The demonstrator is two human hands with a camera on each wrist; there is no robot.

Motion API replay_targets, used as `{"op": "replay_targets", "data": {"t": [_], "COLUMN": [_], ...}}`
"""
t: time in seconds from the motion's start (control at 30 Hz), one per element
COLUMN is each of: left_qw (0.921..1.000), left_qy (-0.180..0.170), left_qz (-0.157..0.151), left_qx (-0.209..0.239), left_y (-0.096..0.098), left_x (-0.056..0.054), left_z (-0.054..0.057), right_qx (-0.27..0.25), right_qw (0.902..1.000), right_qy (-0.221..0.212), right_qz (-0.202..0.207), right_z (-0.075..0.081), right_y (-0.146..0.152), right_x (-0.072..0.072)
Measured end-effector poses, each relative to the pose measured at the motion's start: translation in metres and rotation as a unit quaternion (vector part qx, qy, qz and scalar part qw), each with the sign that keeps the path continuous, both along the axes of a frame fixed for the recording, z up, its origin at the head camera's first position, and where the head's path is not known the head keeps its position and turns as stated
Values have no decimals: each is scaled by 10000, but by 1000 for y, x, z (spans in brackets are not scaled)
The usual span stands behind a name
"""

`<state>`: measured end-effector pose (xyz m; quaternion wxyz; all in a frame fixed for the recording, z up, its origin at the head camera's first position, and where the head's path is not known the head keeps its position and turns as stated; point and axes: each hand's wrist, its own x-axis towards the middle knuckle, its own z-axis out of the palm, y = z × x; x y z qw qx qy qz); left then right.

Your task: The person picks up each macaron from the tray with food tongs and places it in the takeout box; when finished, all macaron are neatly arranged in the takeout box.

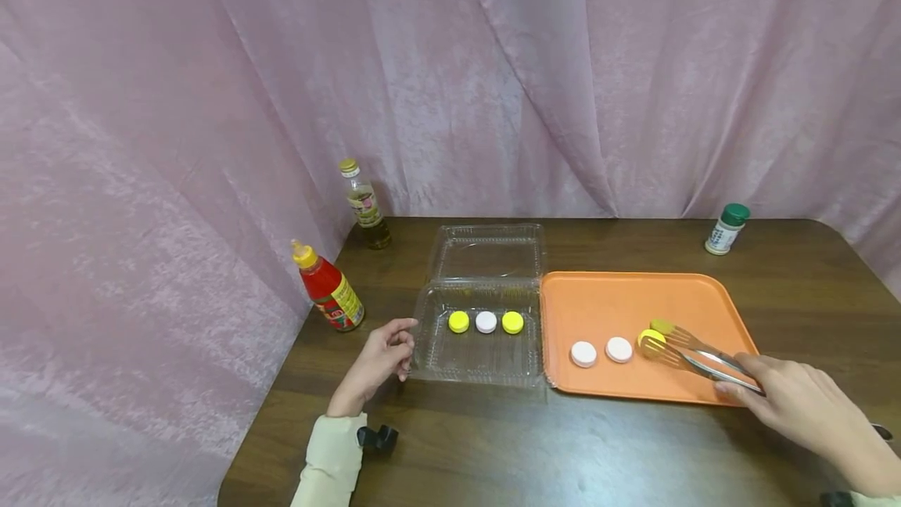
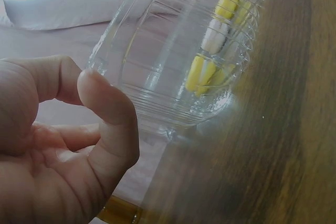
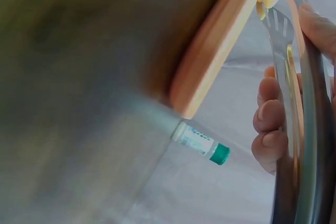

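In the head view my left hand (image 1: 381, 356) is at the left edge of an opened clear plastic clamshell container (image 1: 475, 362), pinching its rim between thumb and finger. Inside stand a yellow (image 1: 459, 322), a white (image 1: 486, 322) and another yellow macaron-like disc (image 1: 512, 323) in a row. My right hand (image 1: 802, 401) grips metal tongs (image 1: 718, 366), seen close up in the right wrist view. Their slotted ends are around a yellow disc (image 1: 651, 341) on the orange tray (image 1: 633, 296). Two white discs, one at the left (image 1: 583, 354) and one beside it (image 1: 619, 350), lie on the tray.
The container's raised lid (image 1: 489, 253) lies back behind its base. At the left stand a red sauce bottle (image 1: 331, 292) with a yellow cap and an oil bottle (image 1: 366, 210). A green-capped shaker (image 1: 726, 230) stands behind the tray. Pink curtains (image 1: 422, 84) hang around the wooden table (image 1: 493, 444).
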<state>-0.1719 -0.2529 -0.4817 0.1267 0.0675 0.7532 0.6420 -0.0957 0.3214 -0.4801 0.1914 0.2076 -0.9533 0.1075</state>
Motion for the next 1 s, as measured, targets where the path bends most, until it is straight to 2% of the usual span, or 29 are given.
{"op": "replay_targets", "data": {"t": [0.43, 0.83, 1.0], "left_qw": [9999, 10000, 10000], "left_qy": [42, 70, 46], "left_qz": [81, 46, 37], "left_qx": [69, 39, -14], "left_y": [2, 2, 1], "left_x": [1, 1, 0], "left_z": [0, -1, 0], "right_qx": [15, -83, -137], "right_qw": [10000, 9982, 9972], "right_qy": [-25, 78, -10], "right_qz": [80, 583, 741], "right_z": [21, 33, 37], "right_y": [-14, -38, -51], "right_x": [-19, -40, -46]}}
